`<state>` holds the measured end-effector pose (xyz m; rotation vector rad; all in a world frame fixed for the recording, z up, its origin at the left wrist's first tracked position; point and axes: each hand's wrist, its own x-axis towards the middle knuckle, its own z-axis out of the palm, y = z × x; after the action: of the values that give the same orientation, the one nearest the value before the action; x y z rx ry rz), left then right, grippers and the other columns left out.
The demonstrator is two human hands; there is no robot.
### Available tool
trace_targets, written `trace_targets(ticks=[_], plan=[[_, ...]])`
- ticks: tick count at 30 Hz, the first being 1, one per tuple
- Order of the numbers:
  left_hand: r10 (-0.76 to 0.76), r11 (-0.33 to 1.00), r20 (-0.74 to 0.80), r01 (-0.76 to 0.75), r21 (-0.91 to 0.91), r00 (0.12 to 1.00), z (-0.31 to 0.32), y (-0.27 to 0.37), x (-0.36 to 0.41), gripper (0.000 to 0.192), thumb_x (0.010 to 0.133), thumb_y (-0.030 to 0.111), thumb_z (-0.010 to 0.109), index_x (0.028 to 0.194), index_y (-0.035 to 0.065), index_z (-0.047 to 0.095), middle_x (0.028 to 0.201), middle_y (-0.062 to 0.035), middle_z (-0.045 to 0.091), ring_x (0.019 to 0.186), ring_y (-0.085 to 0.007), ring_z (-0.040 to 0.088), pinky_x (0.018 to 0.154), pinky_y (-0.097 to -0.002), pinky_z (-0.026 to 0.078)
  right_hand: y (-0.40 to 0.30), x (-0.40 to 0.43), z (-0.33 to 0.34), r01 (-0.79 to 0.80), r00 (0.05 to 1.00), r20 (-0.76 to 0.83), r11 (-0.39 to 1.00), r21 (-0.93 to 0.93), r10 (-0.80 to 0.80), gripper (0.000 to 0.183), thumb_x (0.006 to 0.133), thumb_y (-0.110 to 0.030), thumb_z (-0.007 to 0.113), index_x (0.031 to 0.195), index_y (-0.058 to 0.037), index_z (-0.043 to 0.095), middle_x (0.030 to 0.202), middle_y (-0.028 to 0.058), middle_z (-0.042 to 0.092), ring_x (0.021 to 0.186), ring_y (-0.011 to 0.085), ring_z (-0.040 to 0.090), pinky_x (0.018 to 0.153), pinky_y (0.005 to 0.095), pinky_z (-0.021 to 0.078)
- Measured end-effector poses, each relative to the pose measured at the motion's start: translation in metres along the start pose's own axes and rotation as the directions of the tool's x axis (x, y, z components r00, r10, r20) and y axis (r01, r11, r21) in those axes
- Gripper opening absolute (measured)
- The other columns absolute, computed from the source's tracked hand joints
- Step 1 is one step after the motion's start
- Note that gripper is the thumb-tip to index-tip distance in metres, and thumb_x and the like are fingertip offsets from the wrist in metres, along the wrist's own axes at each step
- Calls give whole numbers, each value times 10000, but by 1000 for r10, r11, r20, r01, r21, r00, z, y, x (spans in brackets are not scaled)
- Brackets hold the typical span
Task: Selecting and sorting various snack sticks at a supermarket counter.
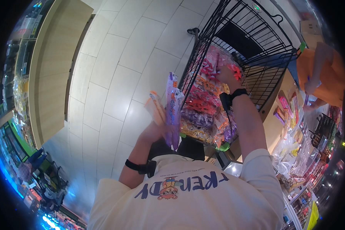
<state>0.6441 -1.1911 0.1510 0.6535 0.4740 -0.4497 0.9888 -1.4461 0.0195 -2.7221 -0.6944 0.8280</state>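
Observation:
My left hand (155,132) holds long, narrow plastic packets upright beside the cart: a purple packet (173,115) and an orange packet (156,107). Inside the black wire shopping cart (255,61), my right hand (228,76) reaches onto the heap of wrapped packets. Its fingers are partly hidden among pink packets (209,61), so whether they grip one cannot be told. Red packets (201,105), purple packets (198,119) and yellow packets (194,130) lie nearer to me in the same cart.
A person in orange (322,74) stands at the right, hands over a table with colourful packets (287,107) and clear plastic bags (287,146). Stocked shelves (24,83) and a pale wooden panel (56,69) run along the left. Another person (27,169) is at the far lower left. Tiled floor (115,80) lies between.

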Motion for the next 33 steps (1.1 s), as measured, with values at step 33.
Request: trace_targets(ticks=[33], plan=[[-110,877,306,237,-418,946,149,-14,89,519,1023,482,495,1381,107,489,1241,-74,636,1122,-227,625,1026,-426,496,-201,-399,-120,25,969,-228,877,480,97,166,869,-39,692,989,-14,580,1002,144,476,895,324,575,788,412,490]])
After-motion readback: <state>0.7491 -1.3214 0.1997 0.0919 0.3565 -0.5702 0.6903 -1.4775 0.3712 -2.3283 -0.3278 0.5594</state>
